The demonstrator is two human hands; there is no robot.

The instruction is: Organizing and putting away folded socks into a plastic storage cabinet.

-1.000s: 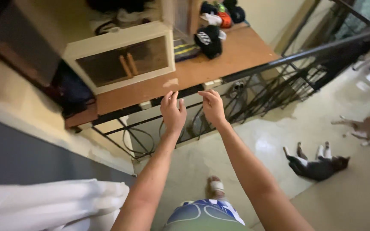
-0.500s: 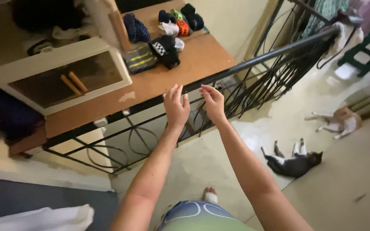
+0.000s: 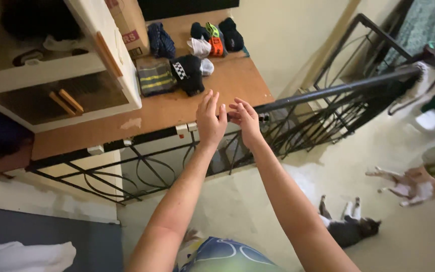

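Upstairs, a person is reaching both hands, left hand (image 3: 210,119) open and right hand (image 3: 245,120) pinching loosely, toward the black railing (image 3: 328,90) running crosswise just beyond them.

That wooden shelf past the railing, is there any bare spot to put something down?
Yes: the wooden shelf is bare between the white cabinet and the railing, just beyond the left hand and right hand. Farther back it is crowded with folded clothes.
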